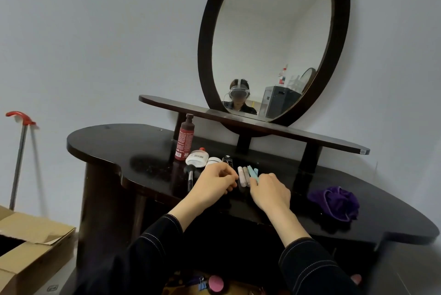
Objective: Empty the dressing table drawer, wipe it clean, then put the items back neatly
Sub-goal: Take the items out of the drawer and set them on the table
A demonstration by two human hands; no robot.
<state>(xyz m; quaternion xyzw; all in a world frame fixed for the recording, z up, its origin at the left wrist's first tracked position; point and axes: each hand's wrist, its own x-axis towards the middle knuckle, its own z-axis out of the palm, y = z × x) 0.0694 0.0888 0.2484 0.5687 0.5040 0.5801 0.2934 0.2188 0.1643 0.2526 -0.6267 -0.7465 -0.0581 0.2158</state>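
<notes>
Spanning the frame, the dark glossy dressing table carried a crumpled purple cloth at its right. The drawer below was mostly hidden by sleeves and cut off. The left hand curled beside pale tubes, grip unclear. The right hand pinched a pale blue stick.

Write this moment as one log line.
left hand: curled beside white tube | right hand: at blue tubes | purple cloth: lying on table

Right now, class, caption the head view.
Left hand and right hand beside tubes on the dressing table, purple cloth nearby.
</notes>
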